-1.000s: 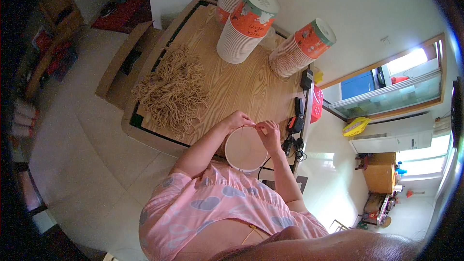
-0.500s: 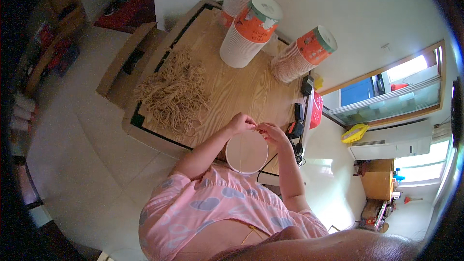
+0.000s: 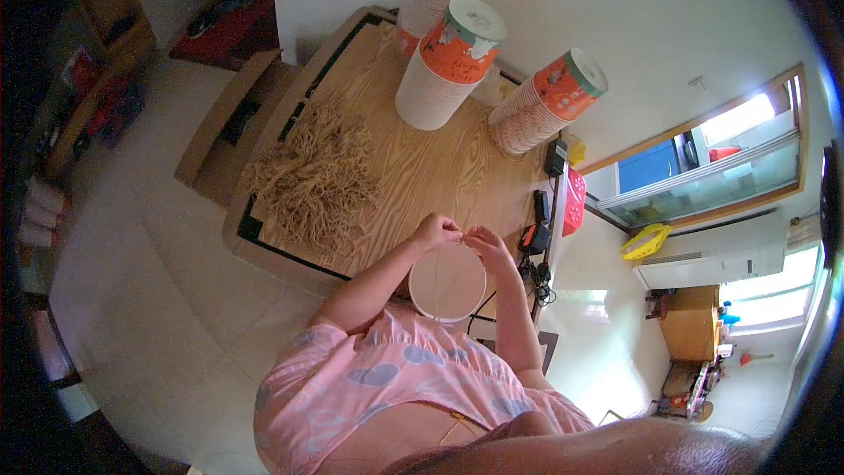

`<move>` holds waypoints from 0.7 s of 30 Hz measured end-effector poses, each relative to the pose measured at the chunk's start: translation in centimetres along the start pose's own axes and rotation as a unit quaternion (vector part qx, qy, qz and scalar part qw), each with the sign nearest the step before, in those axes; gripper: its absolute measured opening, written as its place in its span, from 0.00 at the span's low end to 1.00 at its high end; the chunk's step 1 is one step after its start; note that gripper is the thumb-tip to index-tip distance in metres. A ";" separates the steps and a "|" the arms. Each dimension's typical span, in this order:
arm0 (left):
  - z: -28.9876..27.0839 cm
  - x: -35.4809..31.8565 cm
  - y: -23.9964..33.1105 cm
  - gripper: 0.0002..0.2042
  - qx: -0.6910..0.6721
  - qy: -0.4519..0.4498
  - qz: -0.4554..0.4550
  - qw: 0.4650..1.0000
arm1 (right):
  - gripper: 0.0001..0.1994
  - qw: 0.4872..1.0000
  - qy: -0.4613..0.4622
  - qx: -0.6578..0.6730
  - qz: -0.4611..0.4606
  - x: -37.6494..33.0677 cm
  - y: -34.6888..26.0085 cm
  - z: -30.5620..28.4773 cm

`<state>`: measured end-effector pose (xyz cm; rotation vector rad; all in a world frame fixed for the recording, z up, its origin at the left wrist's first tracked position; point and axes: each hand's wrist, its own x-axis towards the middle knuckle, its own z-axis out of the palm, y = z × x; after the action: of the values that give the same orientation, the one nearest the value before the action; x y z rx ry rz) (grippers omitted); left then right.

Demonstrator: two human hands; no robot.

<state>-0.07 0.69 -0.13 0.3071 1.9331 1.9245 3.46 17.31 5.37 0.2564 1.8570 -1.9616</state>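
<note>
A round white paper cup (image 3: 448, 292) sits between my forearms at the near edge of the wooden table (image 3: 431, 167), its flat pale face turned up at me. A thin tan cord (image 3: 437, 286) runs straight across that face. My left hand (image 3: 437, 231) and my right hand (image 3: 488, 248) meet at the cup's far rim, fingers pinched on the cord, almost touching each other. A loose heap of the same tan cords (image 3: 321, 178) lies on the table to the left of my hands.
Leaning stacks of paper cups with orange printed ends stand at the table's far side (image 3: 448, 62) (image 3: 547, 97). Black devices and cables (image 3: 538, 242) and a red object (image 3: 576, 202) lie along the right edge. Tiled floor surrounds the table.
Both hands stay pinched at the cup's far rim and have drawn slightly closer together. The cup has barely shifted.
</note>
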 end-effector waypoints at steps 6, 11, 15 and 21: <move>-0.2 0.1 -0.1 0.07 -0.034 -0.011 -0.010 0.999 | 0.06 0.979 0.090 -0.170 -0.068 -0.4 0.7 1.6; -0.4 -0.3 0.7 0.07 -0.039 0.014 0.002 0.999 | 0.04 0.958 0.157 -0.221 -0.092 -0.6 0.8 2.2; -0.4 -0.4 -0.3 0.06 -0.067 0.008 -0.003 0.998 | 0.04 0.948 0.183 -0.242 -0.096 -0.9 0.8 3.1; 0.1 0.0 -0.3 0.04 -0.046 0.019 -0.023 0.999 | 0.05 0.940 0.206 -0.229 -0.144 -0.7 1.4 3.1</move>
<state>0.02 0.76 -0.43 0.1998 1.8513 1.9947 5.16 14.33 4.66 0.2782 2.6960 -1.6606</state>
